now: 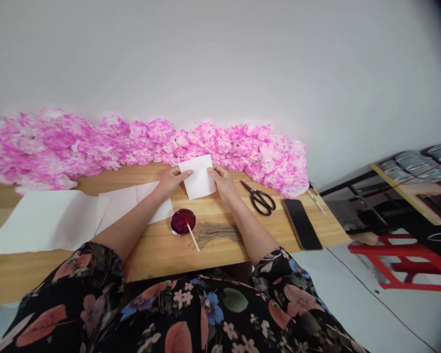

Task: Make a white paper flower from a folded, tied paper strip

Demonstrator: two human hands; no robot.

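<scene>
From afar I see a light-brown wooden bench (pixel 150 262) bearing ruffled pink-and-white flowers (pixel 143 142). In front of them, the left hand (pixel 170 182) and right hand (pixel 223 180) pinch a square white paper sheet (pixel 199 182) by opposite edges between their fingers (pixel 185 174).

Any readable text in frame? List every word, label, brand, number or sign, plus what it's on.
None readable.
White paper in left hand and right hand: no text visible.
Phone: dark face, no text visible.
Scissors: any marking too small to read.
Grey bundles at far right: too blurred to tell.
</scene>
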